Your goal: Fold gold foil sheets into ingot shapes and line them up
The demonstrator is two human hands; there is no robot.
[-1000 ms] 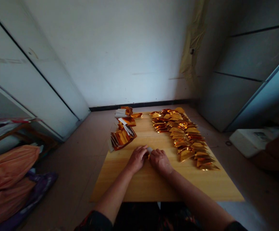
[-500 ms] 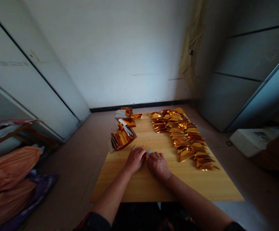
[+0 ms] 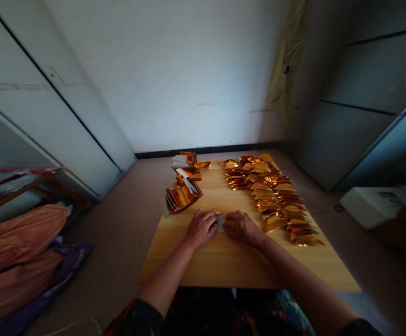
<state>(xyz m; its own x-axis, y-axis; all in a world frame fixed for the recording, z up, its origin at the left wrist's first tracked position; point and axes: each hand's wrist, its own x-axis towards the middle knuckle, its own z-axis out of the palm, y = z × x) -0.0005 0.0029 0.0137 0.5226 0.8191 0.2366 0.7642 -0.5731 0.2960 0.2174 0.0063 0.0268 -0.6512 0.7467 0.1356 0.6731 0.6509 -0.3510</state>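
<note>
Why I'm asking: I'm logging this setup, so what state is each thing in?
Left hand: resting on the board, beside the small foil piece.
Right hand: resting on the board, at the piece's other side.
Small foil piece: between the hands, with a pale strip showing.
Gold foil triangles: folded, overlapping in rows.
Gold foil sheets: loosely stacked, with white paper.
Wooden board: lying level.

Left on tabletop (image 3: 230, 266): foil packet stack (image 3: 183, 197)
Right on tabletop: rows of folded foil triangles (image 3: 269, 196)
Centre on tabletop: folded foil piece (image 3: 219, 223), between left hand (image 3: 201, 228) and right hand (image 3: 242, 227)
Behind tabletop: wall (image 3: 161, 84)
Left of tabletop: sacks (image 3: 17, 266) on floor (image 3: 112, 261)
Right of tabletop: box (image 3: 374, 207) on floor
</note>
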